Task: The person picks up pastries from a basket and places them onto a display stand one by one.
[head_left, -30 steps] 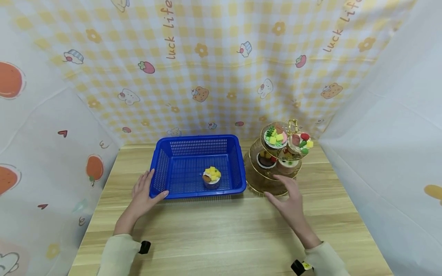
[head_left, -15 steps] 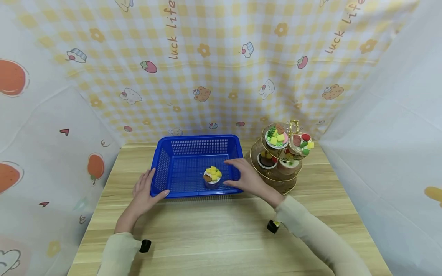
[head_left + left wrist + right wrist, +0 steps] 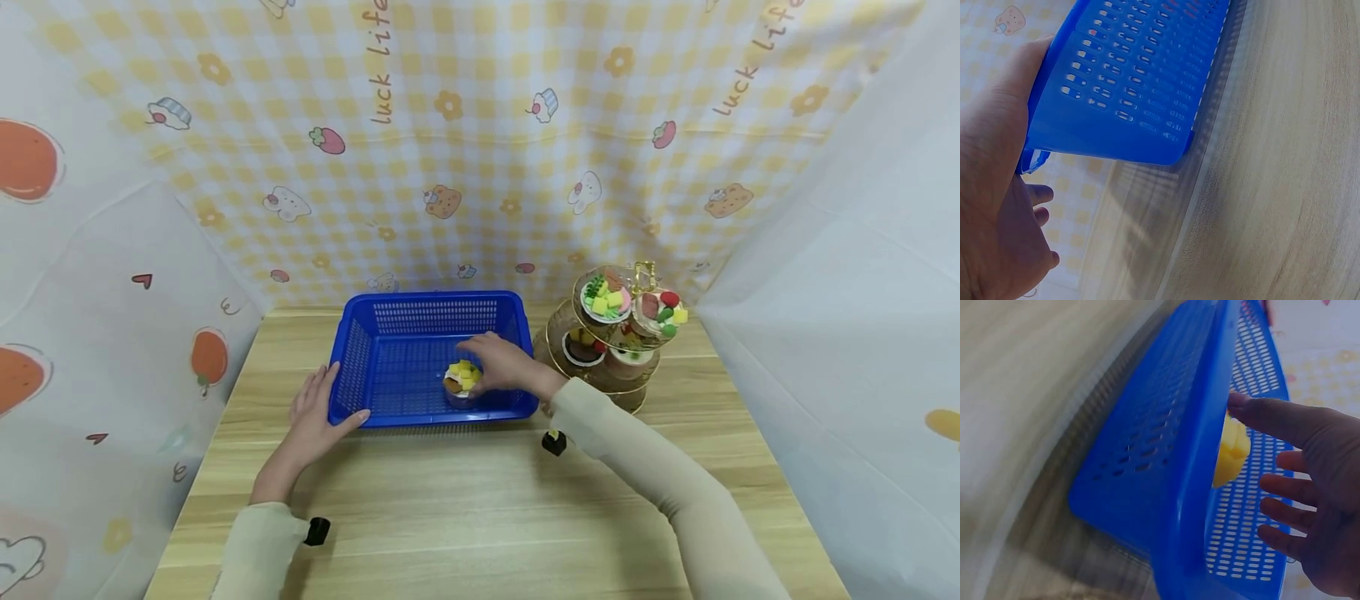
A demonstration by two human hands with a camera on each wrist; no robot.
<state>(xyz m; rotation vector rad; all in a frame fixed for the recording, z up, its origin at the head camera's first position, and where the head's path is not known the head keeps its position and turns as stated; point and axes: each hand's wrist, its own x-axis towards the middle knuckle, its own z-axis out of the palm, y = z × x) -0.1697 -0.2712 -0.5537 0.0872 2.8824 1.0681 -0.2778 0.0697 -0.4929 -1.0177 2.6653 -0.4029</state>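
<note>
A toy cupcake [image 3: 457,382] topped with yellow cubes stands inside the blue plastic basket [image 3: 405,418], toward its front right. Over the basket's right side reaches my right hand [image 3: 506,367], thumb close by the cupcake and fingers spread behind it. In the right wrist view, the yellow topping [image 3: 1233,453] shows just past the rim beside my thumb; whether they touch, I cannot tell. My left hand [image 3: 313,421] rests spread against the basket's front left corner, thumb on the front rim and fingers along the left side. The left wrist view shows the other fingers [image 3: 1040,195] extended beyond the corner.
A gold-rimmed tiered stand [image 3: 558,333] is to the right of the basket, near the right forearm. Several toy cupcakes, such as a green-and-yellow topped one [image 3: 606,300], sit on it. A checked curtain [image 3: 480,167] hangs behind the wooden table [image 3: 450,517].
My right hand has moved left from in front of the tiered stand, over the basket's right rim and down to the cupcake. The left hand stays at the basket's corner.
</note>
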